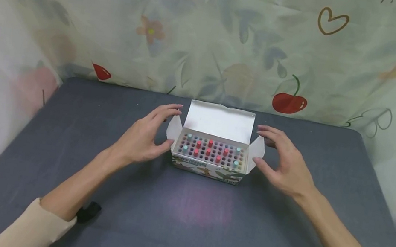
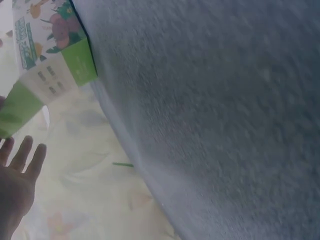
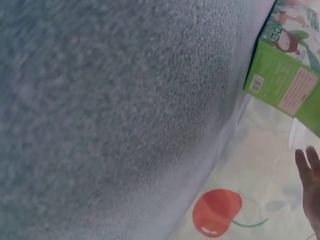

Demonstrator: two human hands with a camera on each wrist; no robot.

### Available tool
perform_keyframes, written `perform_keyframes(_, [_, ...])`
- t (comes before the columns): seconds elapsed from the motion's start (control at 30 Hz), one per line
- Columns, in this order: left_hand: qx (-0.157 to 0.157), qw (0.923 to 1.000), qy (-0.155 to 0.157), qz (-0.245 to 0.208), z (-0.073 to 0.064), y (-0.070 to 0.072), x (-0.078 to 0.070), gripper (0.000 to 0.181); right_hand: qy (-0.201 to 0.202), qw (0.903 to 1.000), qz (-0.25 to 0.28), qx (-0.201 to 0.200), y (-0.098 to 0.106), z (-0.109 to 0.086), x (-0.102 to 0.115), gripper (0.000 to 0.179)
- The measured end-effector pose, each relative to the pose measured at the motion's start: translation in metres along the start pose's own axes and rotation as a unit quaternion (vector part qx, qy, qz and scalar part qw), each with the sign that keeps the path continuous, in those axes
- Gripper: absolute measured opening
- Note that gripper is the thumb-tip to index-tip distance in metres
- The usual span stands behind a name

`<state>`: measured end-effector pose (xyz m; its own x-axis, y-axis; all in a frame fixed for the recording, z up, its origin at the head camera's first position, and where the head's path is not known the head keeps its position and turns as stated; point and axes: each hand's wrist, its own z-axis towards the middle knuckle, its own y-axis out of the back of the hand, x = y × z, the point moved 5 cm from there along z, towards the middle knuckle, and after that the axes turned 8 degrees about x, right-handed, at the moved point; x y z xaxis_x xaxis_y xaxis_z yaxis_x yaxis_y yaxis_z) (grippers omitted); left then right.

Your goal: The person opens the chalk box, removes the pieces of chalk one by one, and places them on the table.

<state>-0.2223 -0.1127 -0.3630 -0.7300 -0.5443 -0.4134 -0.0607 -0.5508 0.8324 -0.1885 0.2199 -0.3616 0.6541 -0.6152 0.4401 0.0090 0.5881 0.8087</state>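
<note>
A small printed cardboard box (image 1: pixel 207 171) stands on the table with its white lid (image 1: pixel 219 121) raised at the back. Inside, a grid of round holes holds several red-topped pieces (image 1: pixel 210 143) and a few pale blue-topped ones (image 1: pixel 185 148). My left hand (image 1: pixel 143 136) is at the left side flap (image 1: pixel 174 128), thumb tip right by its lower edge, fingers spread. On the other side, my right hand (image 1: pixel 285 163) has its thumb close to the right side flap (image 1: pixel 257 150), fingers loosely extended. Both wrist views show the box's green outer sides (image 2: pixel 80 62) (image 3: pixel 272 75).
A dark grey cloth covers the table (image 1: pixel 197 227). Behind it and at both sides hangs a pale curtain (image 1: pixel 204 34) printed with flowers, leaves and cherries. Black straps (image 1: pixel 88 212) show below the wrists, next to the light sleeves (image 1: pixel 35 227).
</note>
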Motion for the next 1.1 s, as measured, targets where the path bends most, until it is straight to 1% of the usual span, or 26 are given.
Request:
perform_keyframes(0.13, [-0.003, 0.9995, 0.011, 0.028, -0.003, 0.006, 0.004, 0.068, 0.001, 0.9997, -0.02, -0.01, 0.004, -0.002, -0.001, 0.061])
perform_keyframes(0.23, [-0.004, 0.9992, 0.016, 0.035, -0.005, 0.007, 0.006, 0.068, 0.005, 0.9991, -0.035, -0.023, 0.007, -0.004, -0.002, 0.057])
perform_keyframes(0.37, [-0.004, 0.9988, 0.022, 0.045, -0.01, 0.007, 0.009, 0.058, 0.011, 0.9979, -0.052, -0.039, 0.01, -0.008, -0.003, 0.052])
perform_keyframes(0.47, [-0.001, 0.9981, 0.023, 0.058, -0.013, 0.006, 0.011, 0.052, 0.026, 0.9969, -0.056, -0.048, 0.012, -0.009, -0.002, 0.048])
perform_keyframes(0.57, [0.009, 0.997, 0.024, 0.073, -0.016, 0.005, 0.013, 0.053, 0.052, 0.9948, -0.065, -0.059, 0.014, -0.011, -0.001, 0.049])
perform_keyframes(0.7, [0.028, 0.9946, 0.037, 0.093, -0.02, 0.002, 0.016, 0.056, 0.066, 0.9918, -0.091, -0.061, 0.016, -0.013, 0.0, 0.054])
perform_keyframes(0.87, [0.071, 0.9904, 0.069, 0.096, -0.026, -0.006, 0.02, 0.061, 0.067, 0.9891, -0.121, -0.049, 0.016, -0.016, -0.002, 0.054])
perform_keyframes(1.0, [0.103, 0.9862, 0.094, 0.089, -0.028, -0.012, 0.019, 0.064, 0.066, 0.9873, -0.141, -0.033, 0.012, -0.019, -0.002, 0.055])
perform_keyframes(1.07, [0.115, 0.9841, 0.103, 0.088, -0.028, -0.014, 0.018, 0.065, 0.058, 0.9867, -0.151, -0.015, 0.009, -0.02, -0.002, 0.054])
perform_keyframes(1.1, [0.12, 0.9832, 0.107, 0.087, -0.028, -0.014, 0.018, 0.064, 0.052, 0.9865, -0.155, -0.005, 0.007, -0.021, -0.002, 0.051])
